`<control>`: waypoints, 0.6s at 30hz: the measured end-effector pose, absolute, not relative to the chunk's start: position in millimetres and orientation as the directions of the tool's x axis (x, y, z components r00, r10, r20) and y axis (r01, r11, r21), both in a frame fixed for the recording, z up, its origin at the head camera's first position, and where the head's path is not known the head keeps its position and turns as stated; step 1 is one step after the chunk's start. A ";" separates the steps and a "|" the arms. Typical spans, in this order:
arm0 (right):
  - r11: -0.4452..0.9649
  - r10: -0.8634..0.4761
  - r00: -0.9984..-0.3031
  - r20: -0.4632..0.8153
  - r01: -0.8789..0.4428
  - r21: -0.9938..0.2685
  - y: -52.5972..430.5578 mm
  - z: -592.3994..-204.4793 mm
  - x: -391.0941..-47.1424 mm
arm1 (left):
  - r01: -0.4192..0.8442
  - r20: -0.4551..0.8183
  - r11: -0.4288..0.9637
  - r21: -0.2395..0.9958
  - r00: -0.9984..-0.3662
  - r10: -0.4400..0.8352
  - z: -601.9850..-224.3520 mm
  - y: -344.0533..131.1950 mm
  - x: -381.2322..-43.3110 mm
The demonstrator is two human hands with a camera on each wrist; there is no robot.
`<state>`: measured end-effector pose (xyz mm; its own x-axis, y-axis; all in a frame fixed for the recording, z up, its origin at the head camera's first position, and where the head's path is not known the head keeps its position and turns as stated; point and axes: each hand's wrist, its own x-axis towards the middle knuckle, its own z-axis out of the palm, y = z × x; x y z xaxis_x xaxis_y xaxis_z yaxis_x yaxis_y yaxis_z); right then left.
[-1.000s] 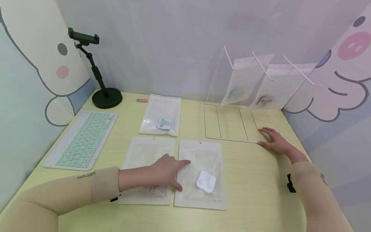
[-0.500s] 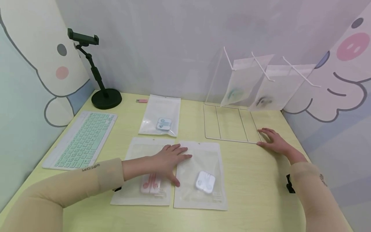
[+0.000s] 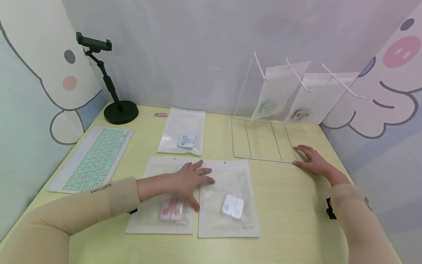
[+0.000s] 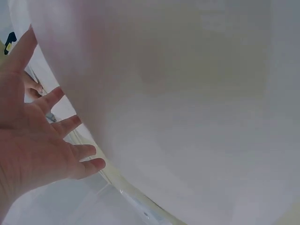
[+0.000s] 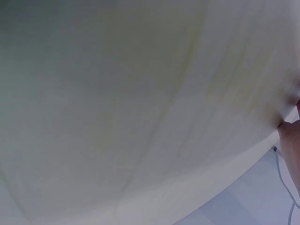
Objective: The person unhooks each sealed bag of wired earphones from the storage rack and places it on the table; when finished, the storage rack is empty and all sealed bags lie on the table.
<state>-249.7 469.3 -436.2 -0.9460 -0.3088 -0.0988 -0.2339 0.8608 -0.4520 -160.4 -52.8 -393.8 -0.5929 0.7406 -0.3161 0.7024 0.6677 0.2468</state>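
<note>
My left hand [image 3: 188, 181] lies with spread fingers across two flat zip bags. Beneath its palm is the left bag [image 3: 141, 220], where a pink earphone case [image 3: 171, 209] shows through. Its fingertips reach the upper left edge of the right bag [image 3: 237, 229], which holds a white earphone case [image 3: 233, 206]. In the left wrist view, the fingers [image 4: 70, 124] look straight and hold nothing. My right hand [image 3: 311, 161] touches the front right corner of a white wire rack [image 3: 257, 158], thumb and fingers apart. Only part of that hand shows in the right wrist view.
Two filled bags [image 3: 280, 86] hang from the rack's prongs. Behind the front bags lies another zip bag [image 3: 184, 121] with an earphone case, beside a pink USB stick [image 3: 161, 114]. A keyboard [image 3: 93, 161] and a black phone stand [image 3: 121, 112] stand at left.
My left hand has spread its fingers and drawn slightly left, uncovering the pink earphone case. The right bag has turned slightly, its top edge shifting left. My right hand stays at the rack.
</note>
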 end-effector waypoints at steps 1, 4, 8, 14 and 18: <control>0.861 -0.309 -0.946 -0.098 -0.235 -0.451 469.2 -435.9 -249.8 | 0.709 -0.315 0.662 0.242 -0.588 0.745 -393.1 -52.3 -163.3; 0.858 -0.314 -0.944 -0.103 -0.236 -0.456 468.2 -434.7 -249.8 | 0.715 -0.305 0.658 0.236 -0.589 0.749 -388.5 -47.8 -174.3; 0.859 -0.313 -0.944 -0.101 -0.237 -0.455 469.3 -435.5 -249.8 | 0.697 -0.247 0.670 0.257 -0.623 0.742 -378.4 -37.6 -196.2; 0.862 -0.315 -0.945 -0.093 -0.244 -0.445 471.2 -438.0 -251.2 | 0.628 -0.131 0.710 0.318 -0.713 0.689 -371.5 -14.8 -238.9; 0.862 -0.314 -0.945 -0.095 -0.242 -0.445 470.3 -437.6 -251.3 | 0.590 -0.090 0.720 0.364 -0.748 0.658 -378.0 2.5 -264.8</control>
<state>-251.3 470.3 -437.6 -0.9447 -0.3140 -0.0952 -0.2417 0.8622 -0.4452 -264.8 2.5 -378.0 -0.7478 0.6579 -0.0897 0.5902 0.7205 0.3642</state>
